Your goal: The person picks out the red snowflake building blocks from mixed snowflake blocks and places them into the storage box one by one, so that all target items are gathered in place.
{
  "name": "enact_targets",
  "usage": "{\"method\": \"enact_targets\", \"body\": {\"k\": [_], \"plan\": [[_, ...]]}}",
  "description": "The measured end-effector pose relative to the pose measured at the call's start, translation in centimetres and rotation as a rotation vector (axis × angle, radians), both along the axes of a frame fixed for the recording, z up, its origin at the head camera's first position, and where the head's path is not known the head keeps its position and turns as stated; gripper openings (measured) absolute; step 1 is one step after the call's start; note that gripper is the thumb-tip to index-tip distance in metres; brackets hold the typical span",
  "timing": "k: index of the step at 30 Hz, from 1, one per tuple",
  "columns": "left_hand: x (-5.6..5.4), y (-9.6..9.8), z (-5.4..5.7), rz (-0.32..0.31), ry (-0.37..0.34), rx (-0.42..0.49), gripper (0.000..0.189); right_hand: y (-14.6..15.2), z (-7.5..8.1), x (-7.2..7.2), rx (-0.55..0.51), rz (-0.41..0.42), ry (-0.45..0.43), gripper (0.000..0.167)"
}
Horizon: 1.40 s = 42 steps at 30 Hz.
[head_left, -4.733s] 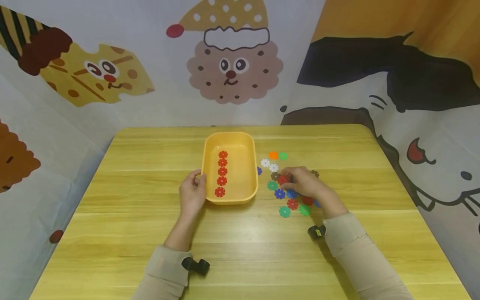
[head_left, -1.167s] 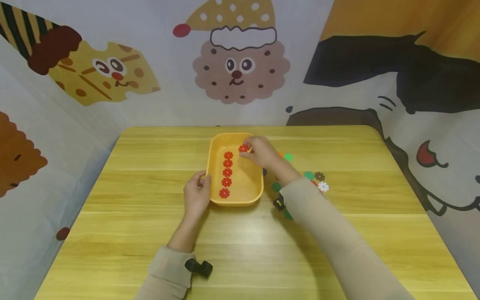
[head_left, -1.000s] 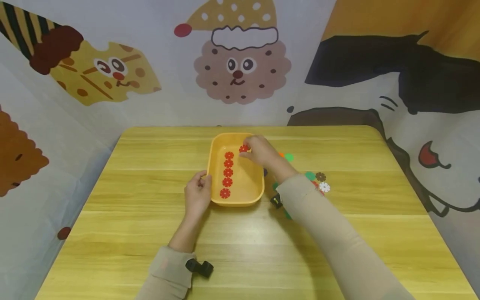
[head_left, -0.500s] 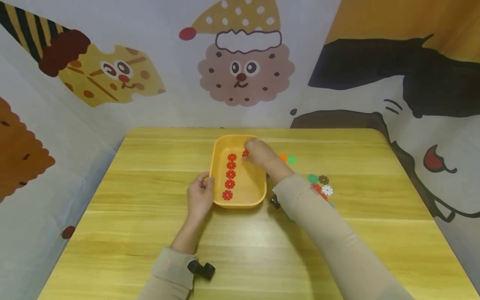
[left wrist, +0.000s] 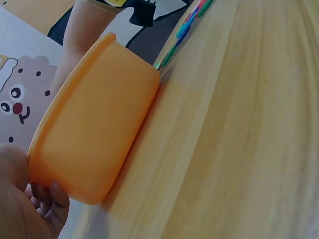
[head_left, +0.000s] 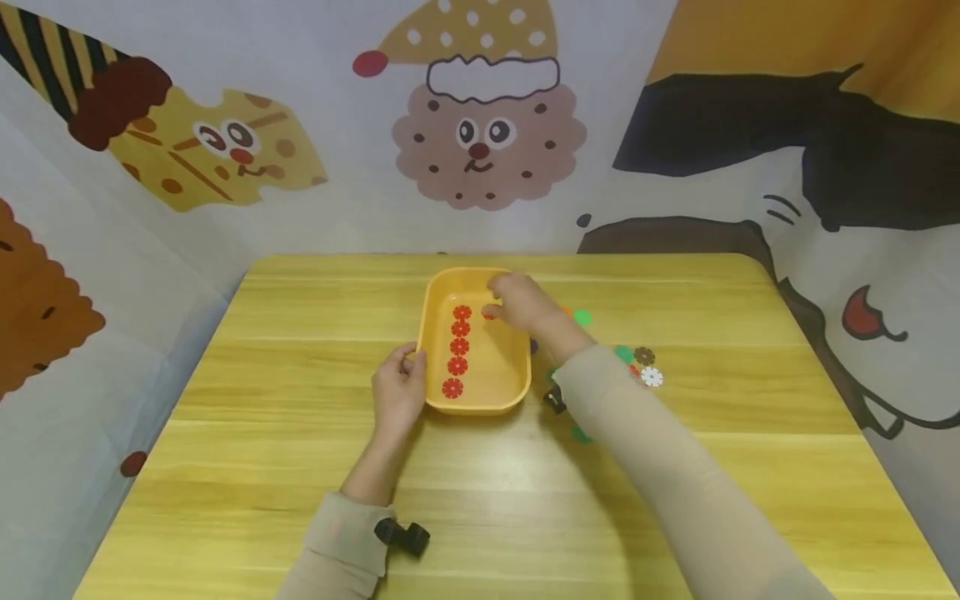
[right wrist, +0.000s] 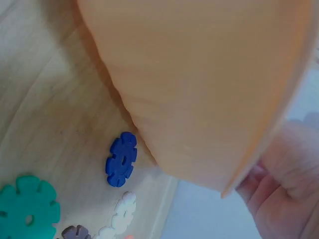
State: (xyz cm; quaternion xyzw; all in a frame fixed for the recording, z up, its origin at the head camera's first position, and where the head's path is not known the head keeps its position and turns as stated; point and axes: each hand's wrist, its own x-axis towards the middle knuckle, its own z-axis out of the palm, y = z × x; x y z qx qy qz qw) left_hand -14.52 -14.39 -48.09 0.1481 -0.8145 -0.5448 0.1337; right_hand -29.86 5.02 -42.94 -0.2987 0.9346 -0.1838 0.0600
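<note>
My left hand (head_left: 397, 390) grips the left rim of a yellow plastic tray (head_left: 480, 409), and the left wrist view shows the curled fingers (left wrist: 59, 201) at its wall. Inside, several red notched plastic discs (head_left: 460, 347) lie in a column along the left side. My right hand (head_left: 523, 304) reaches over the right rim at the tray's far end, thumb and forefinger apart. Another red disc (head_left: 487, 315) shows partly below the thumb, the rest of it hidden. In the right wrist view the tray wall hides those fingertips.
Right of the tray, loose notched discs lie on the wooden table (head_left: 480, 500), partly under the right forearm: a white disc (head_left: 652, 377), a brown disc (head_left: 644, 356), green ones and a blue disc (right wrist: 121, 159) close to the tray wall. A cartoon-printed cloth (head_left: 337, 225) hangs behind the table.
My right hand went from the loose discs into the tray's far end with a red disc. Its fingers have since parted, and the disc sits slightly lower. The left hand stays on the rim.
</note>
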Motion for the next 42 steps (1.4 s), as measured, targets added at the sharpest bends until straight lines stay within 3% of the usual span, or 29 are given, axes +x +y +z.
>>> {"method": "enact_targets", "body": {"k": [8,17,34,42], "plan": [[-0.2,-0.1,0.0,-0.004,0.001,-0.016,0.030,2.1,1.0,1.2,-0.302,-0.004,0.035,0.036],[-0.1,-0.2,-0.1,-0.011,-0.009,-0.006,0.030,5.2,-0.3,2.6,-0.429,-0.006,0.084,0.031],[0.2,-0.2,-0.1,-0.023,0.005,-0.016,0.027,11.2,-2.7,5.4,-0.398,-0.025,0.018,0.021],[0.4,-0.1,-0.1,-0.034,0.020,-0.019,0.027,13.5,-3.5,7.0,-0.334,-0.050,-0.069,0.018]]}}
